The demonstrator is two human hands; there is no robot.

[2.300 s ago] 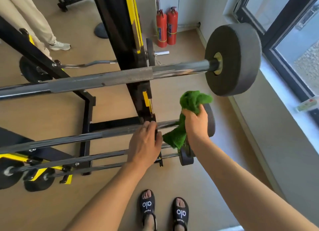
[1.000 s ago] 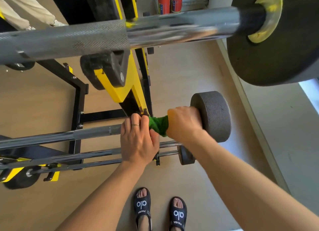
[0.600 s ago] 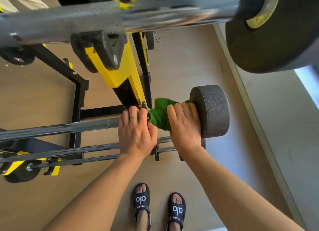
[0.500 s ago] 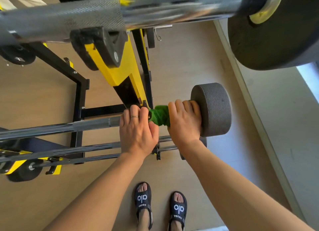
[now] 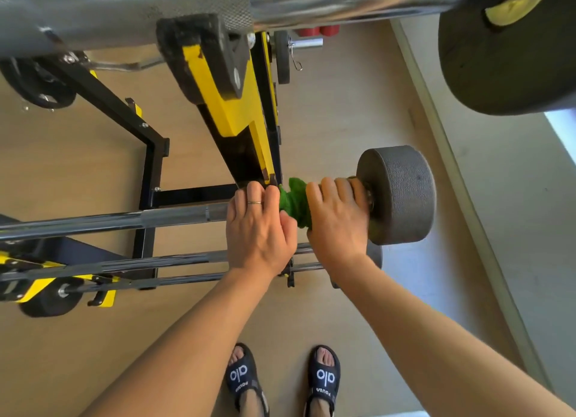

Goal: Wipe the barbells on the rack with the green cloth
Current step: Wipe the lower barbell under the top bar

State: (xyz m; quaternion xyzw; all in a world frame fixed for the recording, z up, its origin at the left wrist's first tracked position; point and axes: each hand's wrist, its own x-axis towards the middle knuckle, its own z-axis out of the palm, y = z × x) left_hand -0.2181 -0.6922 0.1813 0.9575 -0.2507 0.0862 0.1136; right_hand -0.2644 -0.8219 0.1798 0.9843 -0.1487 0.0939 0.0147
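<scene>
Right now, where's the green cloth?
Head view, centre: the green cloth is wrapped round the middle barbell, gripped by the right hand, beside the left hand and just inside the grey end weight.

On the barbell, the left hand sits left of the cloth, the right hand right of it, touching the plate. Two bars lie nearer, below.

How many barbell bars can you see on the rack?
5: thick top bar, curl bar behind it, the bar under the green cloth, two thinner bars below. Others may be hidden.
</scene>
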